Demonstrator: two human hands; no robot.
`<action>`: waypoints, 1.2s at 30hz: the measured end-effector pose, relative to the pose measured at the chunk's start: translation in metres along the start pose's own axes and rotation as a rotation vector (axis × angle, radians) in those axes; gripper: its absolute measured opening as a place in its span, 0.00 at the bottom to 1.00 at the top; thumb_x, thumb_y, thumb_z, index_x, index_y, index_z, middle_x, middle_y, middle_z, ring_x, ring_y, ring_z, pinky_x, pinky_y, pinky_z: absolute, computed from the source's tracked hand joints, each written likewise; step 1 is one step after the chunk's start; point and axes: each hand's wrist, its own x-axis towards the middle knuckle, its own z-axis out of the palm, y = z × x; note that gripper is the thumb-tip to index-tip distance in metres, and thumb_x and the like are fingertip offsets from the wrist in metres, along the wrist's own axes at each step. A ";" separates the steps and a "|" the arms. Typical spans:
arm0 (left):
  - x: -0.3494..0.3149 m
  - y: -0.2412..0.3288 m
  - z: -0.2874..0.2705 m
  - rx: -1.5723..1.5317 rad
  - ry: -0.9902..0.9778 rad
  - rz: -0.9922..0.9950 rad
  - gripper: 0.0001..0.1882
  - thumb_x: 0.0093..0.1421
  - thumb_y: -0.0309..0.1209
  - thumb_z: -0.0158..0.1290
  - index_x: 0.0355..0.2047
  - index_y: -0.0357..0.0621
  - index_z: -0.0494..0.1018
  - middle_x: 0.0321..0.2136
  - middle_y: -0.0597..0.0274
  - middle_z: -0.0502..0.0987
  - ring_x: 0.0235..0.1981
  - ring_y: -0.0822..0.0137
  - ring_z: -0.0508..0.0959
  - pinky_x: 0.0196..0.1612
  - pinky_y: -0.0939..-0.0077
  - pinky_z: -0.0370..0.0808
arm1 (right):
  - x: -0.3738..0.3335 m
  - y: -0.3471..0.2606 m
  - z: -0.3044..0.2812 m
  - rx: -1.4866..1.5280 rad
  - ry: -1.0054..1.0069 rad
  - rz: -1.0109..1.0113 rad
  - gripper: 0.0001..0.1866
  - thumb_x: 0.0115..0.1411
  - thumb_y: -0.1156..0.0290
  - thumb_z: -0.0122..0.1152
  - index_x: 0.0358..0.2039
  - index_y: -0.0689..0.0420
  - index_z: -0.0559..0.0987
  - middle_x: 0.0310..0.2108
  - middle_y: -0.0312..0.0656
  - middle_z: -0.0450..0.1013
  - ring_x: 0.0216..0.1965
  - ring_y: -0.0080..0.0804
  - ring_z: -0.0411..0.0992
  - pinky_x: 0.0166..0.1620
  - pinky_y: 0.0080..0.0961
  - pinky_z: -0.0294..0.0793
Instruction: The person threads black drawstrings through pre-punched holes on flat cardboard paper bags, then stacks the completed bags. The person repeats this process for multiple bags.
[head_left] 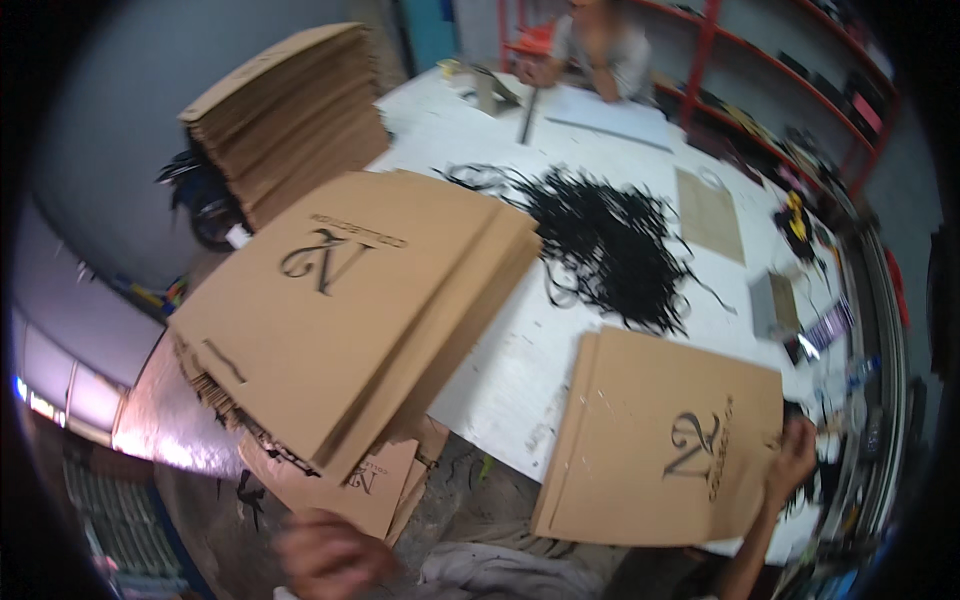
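A small pile of flat brown paper bags [640, 440] with dark print lies at the near right of the white table. My right hand [793, 457] is at its right edge, fingers curled over the top bag's edge; something black shows just behind them. My left hand [335, 555] is smeared by motion at the lower left, near a few brown bags [385, 490] lower down, below the table top. It seems to hold no bag. A tall stack of the same bags [330, 300] stands at the left, with a dark slot near its near edge.
A tangled heap of black cords [610, 240] lies mid-table. Behind at the left stands a high pile of brown cardboard [300, 120]. Across the white table [420, 130] sits another person [605, 55]. A grey box [775, 305] stands at the right; red shelves [700, 60] line the back.
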 end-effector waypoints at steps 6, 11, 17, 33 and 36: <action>-0.020 0.037 0.180 -0.533 -0.287 -0.396 0.11 0.55 0.21 0.63 0.39 0.41 0.78 0.35 0.54 0.80 0.34 0.56 0.79 0.37 0.63 0.76 | -0.050 -0.071 0.068 -0.226 -0.625 -0.401 0.06 0.58 0.80 0.65 0.37 0.61 0.82 0.29 0.51 0.75 0.33 0.54 0.76 0.38 0.44 0.76; -0.033 0.047 0.233 -0.739 -0.469 -0.742 0.11 0.60 0.25 0.63 0.41 0.33 0.76 0.33 0.52 0.78 0.27 0.66 0.79 0.30 0.73 0.76 | -0.060 -0.065 0.026 -0.302 -0.784 -0.266 0.07 0.57 0.76 0.68 0.36 0.62 0.83 0.30 0.49 0.75 0.34 0.51 0.75 0.40 0.41 0.74; -0.009 0.065 0.263 -0.787 -0.616 -0.899 0.14 0.60 0.28 0.64 0.43 0.32 0.76 0.26 0.56 0.80 0.19 0.68 0.77 0.27 0.73 0.76 | -0.060 -0.090 0.027 -0.241 -0.707 -0.121 0.12 0.54 0.70 0.72 0.38 0.61 0.83 0.33 0.47 0.75 0.39 0.49 0.73 0.47 0.39 0.71; 0.000 0.062 0.283 -1.281 -0.736 -1.157 0.28 0.63 0.21 0.59 0.63 0.32 0.66 0.37 0.57 0.80 0.33 0.74 0.81 0.36 0.81 0.78 | -0.079 -0.144 0.163 0.266 -0.756 -0.178 0.06 0.63 0.79 0.62 0.40 0.63 0.82 0.35 0.47 0.75 0.31 0.40 0.76 0.33 0.31 0.73; -0.002 0.063 0.286 -1.349 -0.629 -1.211 0.24 0.67 0.20 0.54 0.62 0.32 0.67 0.39 0.58 0.80 0.37 0.75 0.80 0.39 0.81 0.78 | -0.077 -0.147 0.162 0.261 -0.773 -0.206 0.05 0.63 0.79 0.62 0.39 0.64 0.82 0.33 0.47 0.74 0.31 0.40 0.76 0.34 0.30 0.73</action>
